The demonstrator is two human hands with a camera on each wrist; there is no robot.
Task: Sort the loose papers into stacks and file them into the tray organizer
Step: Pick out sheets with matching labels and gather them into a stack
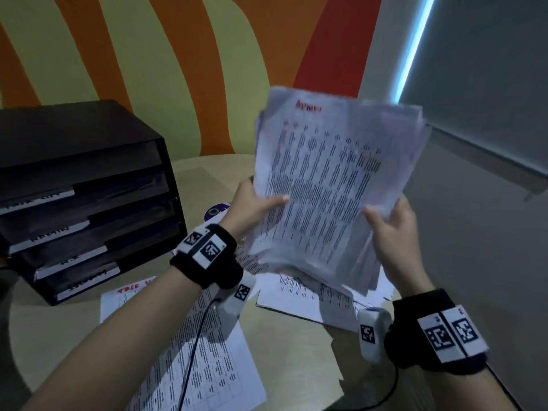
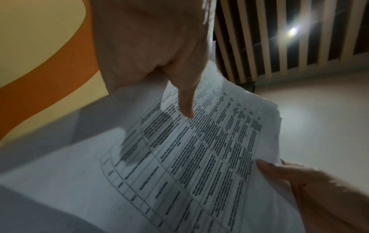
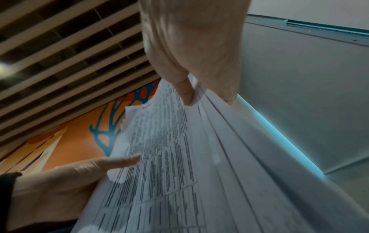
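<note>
The stack (image 1: 332,185) of printed sheets is held up off the bench (image 1: 290,351), to the right of the organizer (image 1: 86,197). Motion blur smears its print; only a red heading at the top shows, and it cannot be read. How many sheets it holds cannot be counted, though the right wrist view shows several fanned edges.

The left hand (image 1: 252,207) grips the stack's left edge, thumb pressed across the front page, the other fingers hidden behind the paper. The right hand (image 1: 394,229) grips the lower right edge the same way, thumb in front, fingers out of sight behind.

The organizer is a dark unit with four trays, each bearing a white label strip; the writing on the labels is too blurred to read, and its left side is cut off by the frame. What lies inside the trays is lost in shadow.

Right of the organizer, under the stack, more loose papers (image 1: 311,295) lie overlapped on the bench, partly covered by the stack and the hands, so their count cannot be told. One more sheet (image 1: 204,369) with a red heading lies in front of the organizer, crossed by the left forearm. A purple round thing (image 1: 214,210) peeks out behind the left hand, mostly hidden.

Two wrist bands with markers show, one per arm.
</note>
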